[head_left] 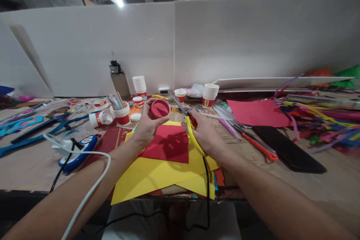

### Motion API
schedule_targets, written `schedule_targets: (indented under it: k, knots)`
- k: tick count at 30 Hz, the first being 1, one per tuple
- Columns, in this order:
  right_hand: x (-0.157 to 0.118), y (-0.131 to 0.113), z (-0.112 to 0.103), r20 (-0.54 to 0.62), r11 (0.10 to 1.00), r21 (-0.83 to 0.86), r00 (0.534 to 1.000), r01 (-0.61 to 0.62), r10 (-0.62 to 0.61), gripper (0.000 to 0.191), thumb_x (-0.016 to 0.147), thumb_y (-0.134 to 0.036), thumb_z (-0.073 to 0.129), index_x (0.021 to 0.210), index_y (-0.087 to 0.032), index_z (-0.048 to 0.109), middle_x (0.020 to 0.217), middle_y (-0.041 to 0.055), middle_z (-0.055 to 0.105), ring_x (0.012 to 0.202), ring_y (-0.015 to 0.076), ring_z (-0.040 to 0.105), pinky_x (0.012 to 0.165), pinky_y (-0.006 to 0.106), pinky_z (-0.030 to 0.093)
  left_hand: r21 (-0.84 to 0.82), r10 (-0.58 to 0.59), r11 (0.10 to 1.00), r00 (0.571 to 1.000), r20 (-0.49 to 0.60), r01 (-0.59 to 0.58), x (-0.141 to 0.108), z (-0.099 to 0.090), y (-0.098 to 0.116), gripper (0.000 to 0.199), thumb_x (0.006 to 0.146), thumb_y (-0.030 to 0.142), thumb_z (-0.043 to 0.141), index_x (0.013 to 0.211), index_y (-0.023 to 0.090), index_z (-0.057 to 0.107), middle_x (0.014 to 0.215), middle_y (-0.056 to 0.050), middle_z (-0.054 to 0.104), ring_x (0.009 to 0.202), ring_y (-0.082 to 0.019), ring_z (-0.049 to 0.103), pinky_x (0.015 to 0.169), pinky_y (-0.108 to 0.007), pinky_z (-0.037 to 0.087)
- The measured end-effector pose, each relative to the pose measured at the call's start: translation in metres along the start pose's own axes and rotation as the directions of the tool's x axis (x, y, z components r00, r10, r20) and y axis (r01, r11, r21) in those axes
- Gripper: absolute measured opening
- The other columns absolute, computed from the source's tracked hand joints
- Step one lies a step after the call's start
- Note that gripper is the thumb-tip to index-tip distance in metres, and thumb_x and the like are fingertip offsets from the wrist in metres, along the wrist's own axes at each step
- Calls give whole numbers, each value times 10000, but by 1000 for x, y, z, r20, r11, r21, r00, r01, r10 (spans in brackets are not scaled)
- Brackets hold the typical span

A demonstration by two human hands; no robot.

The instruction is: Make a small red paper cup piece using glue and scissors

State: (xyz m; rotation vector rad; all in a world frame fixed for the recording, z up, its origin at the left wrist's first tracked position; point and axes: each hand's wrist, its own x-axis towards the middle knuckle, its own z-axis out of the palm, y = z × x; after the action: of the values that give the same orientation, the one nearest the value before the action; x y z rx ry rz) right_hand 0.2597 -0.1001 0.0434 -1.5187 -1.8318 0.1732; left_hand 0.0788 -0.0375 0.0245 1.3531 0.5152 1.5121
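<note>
My left hand (150,122) is closed around a paper cup (160,109), whose round red end faces me. My right hand (204,131) grips a pair of scissors (192,135) by its yellow handles. The metal blades point up and away to the left, to the right of the cup and apart from it. Below both hands lies a sheet of red paper (171,146) on top of larger yellow sheets (140,180). My fingers hide part of the cup's side.
Stacked paper cups (210,95) and a bottle (120,80) stand near the white wall. To the left are a cup of pens (121,115) and a blue-and-white power strip (81,153). A red utility knife (260,146) and a black phone (289,150) lie at right.
</note>
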Motion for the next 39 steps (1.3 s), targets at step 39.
schedule_targets:
  k: [39]
  knots:
    - [-2, 3, 6, 185, 972, 237, 981, 12, -58, 428, 863, -396, 538, 1219, -162, 576, 826, 38, 654, 673, 160, 581, 631, 270, 421, 49, -19, 999, 996, -84, 23, 3, -7, -14, 264, 768, 252, 672, 1026, 199, 685, 1110, -58, 673, 952, -205, 654, 739, -345, 600]
